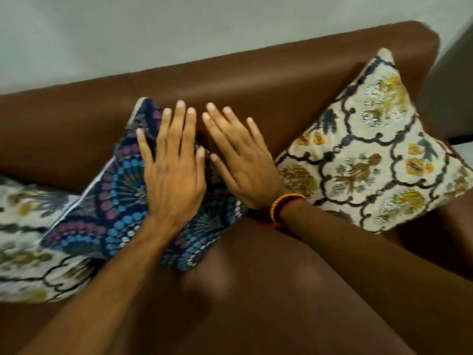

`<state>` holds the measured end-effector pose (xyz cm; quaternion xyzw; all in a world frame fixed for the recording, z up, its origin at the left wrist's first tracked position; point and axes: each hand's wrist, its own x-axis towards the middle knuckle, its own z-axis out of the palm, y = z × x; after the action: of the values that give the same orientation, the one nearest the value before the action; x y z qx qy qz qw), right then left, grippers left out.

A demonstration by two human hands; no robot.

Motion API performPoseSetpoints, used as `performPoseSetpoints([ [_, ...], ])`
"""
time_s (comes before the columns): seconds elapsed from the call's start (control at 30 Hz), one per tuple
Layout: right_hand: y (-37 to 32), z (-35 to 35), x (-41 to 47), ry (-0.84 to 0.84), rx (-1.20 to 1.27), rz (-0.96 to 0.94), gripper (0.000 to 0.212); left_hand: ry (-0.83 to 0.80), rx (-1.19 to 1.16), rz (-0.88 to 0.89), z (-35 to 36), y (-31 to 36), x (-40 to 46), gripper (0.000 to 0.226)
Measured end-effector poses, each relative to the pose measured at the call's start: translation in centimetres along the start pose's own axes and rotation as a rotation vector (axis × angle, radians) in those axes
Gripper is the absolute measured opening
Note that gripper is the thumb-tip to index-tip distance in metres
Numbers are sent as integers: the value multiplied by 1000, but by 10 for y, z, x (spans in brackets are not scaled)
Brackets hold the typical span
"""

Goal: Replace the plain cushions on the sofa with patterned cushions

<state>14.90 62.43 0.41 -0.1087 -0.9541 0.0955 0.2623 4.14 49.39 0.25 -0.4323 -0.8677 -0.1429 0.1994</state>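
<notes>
A dark blue cushion (112,201) with a blue and purple fan pattern leans against the back of the brown sofa (256,80). My left hand (171,170) lies flat on its face, fingers spread. My right hand (240,162), with a yellow and red thread band at the wrist, rests flat on the cushion's right part, fingers apart. A cream cushion (371,155) with yellow flowers and dark scrolls stands in the sofa's right corner. Another cream patterned cushion (28,242) lies at the left, partly under the blue one. No plain cushion is in view.
A pale wall (179,26) runs behind the sofa back. The brown seat (281,290) stretches in front of the cushions. A grey surface (450,85) shows past the sofa's right arm.
</notes>
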Motion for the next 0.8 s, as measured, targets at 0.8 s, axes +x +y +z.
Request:
performPoseSetpoints([
  [0.8, -370, 178, 124, -206, 85, -305, 65, -160, 250, -308, -118, -393, -141, 72],
])
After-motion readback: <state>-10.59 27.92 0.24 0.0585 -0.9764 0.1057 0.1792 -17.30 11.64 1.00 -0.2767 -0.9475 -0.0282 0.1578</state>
